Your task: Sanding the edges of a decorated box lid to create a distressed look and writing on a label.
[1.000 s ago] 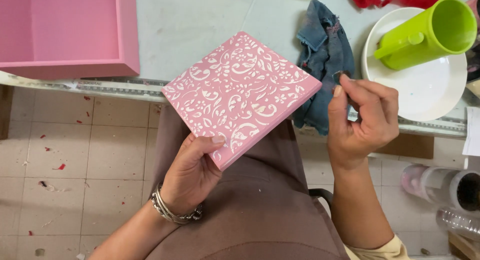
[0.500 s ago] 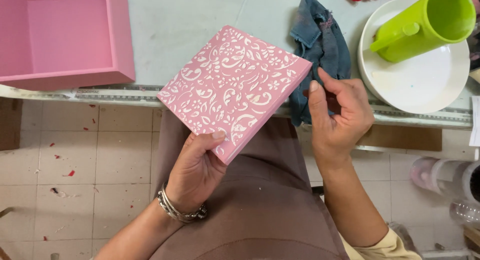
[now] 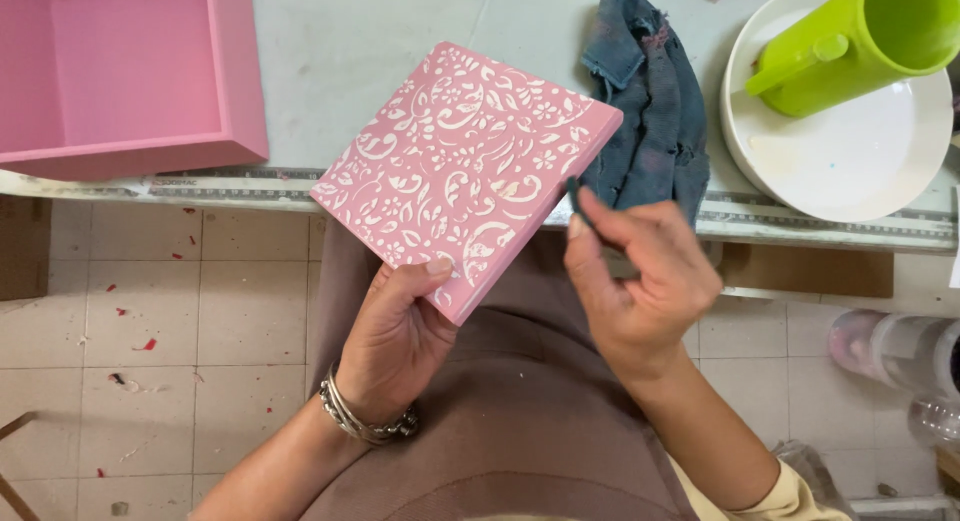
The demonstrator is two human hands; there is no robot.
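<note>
My left hand (image 3: 395,341) grips the near corner of a square pink board (image 3: 470,171) painted with a white floral pattern, holding it tilted over my lap and the table edge. My right hand (image 3: 640,281) is just right of the board's near edge, fingers pinched on a small dark tool (image 3: 580,203) whose tip nearly touches that edge. Silver bangles circle my left wrist.
A pink open wooden box (image 3: 130,81) sits at the table's left. A crumpled blue denim rag (image 3: 645,111) lies beside the board. At the right a white plate (image 3: 850,161) holds a lime-green mug (image 3: 860,41). Clear containers (image 3: 900,346) stand on the paint-speckled tile floor.
My right hand has moved left from beside the rag to the board's near right edge. The board has stayed in my left hand, shifting slightly.
</note>
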